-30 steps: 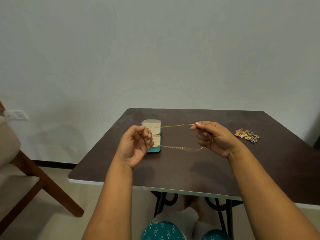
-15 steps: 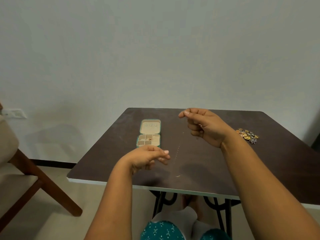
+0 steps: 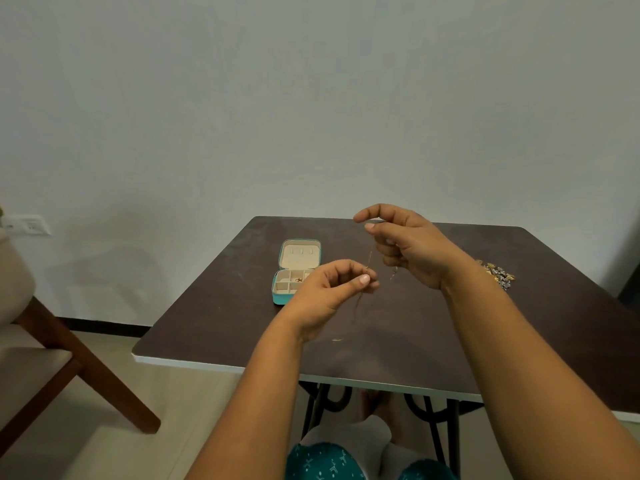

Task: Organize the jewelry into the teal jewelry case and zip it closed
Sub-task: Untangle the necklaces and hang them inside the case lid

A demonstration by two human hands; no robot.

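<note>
You are pinching a thin gold chain (image 3: 370,259) in both hands above the bench (image 3: 415,334): your right hand (image 3: 403,244) is gripping its upper end, your left hand (image 3: 332,289) its middle. The teal jewelry case (image 3: 294,271) is lying open at 10 o'clock; loose jewelry (image 3: 497,276) is sitting at 3 o'clock.

text: none legible | labels: none | brands: none | numbers: none | signs: none
</note>
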